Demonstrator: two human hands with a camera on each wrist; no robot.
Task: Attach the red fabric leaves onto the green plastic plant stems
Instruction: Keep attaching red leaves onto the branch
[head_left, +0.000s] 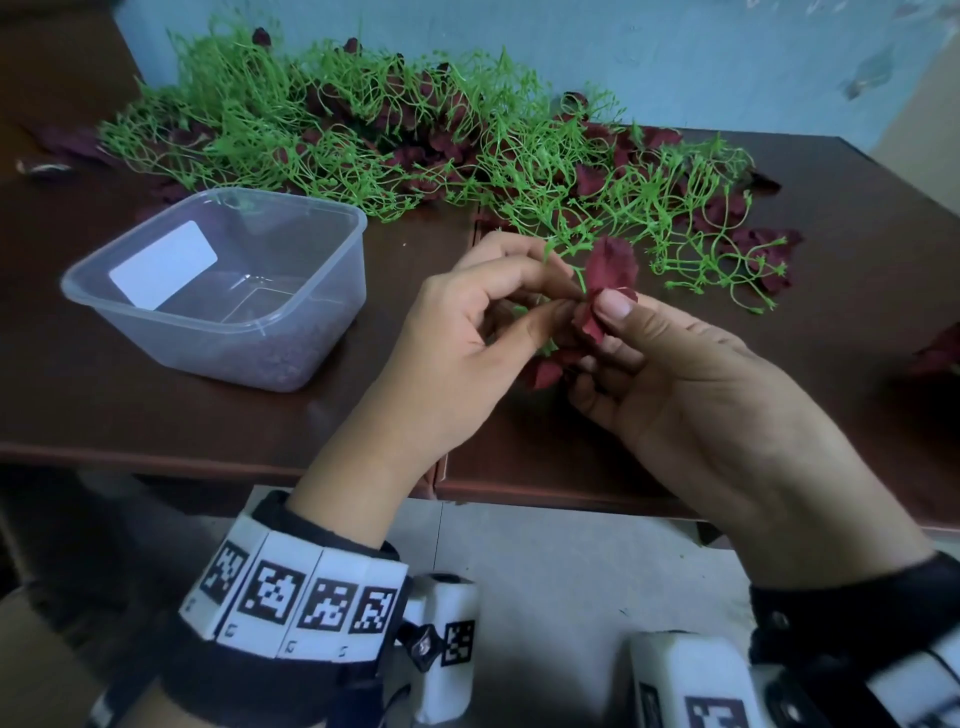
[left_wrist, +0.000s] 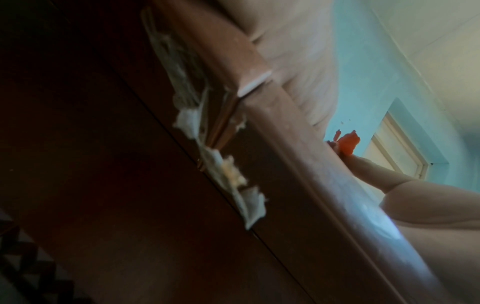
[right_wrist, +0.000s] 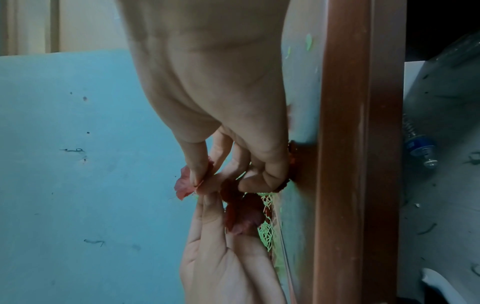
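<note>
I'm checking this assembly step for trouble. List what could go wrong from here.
1. The right hand pinches the red leaf only at its lower edge against the left hand; it may slip before it seats on the green stem.
2. More red leaves sit loosely under the fingers and could drop to the table.
3. The stem pile lies close behind; a branch could snag.

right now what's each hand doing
Left hand: pinching the green stem.
Right hand: pinching the red leaf, spare leaves underneath.
</note>
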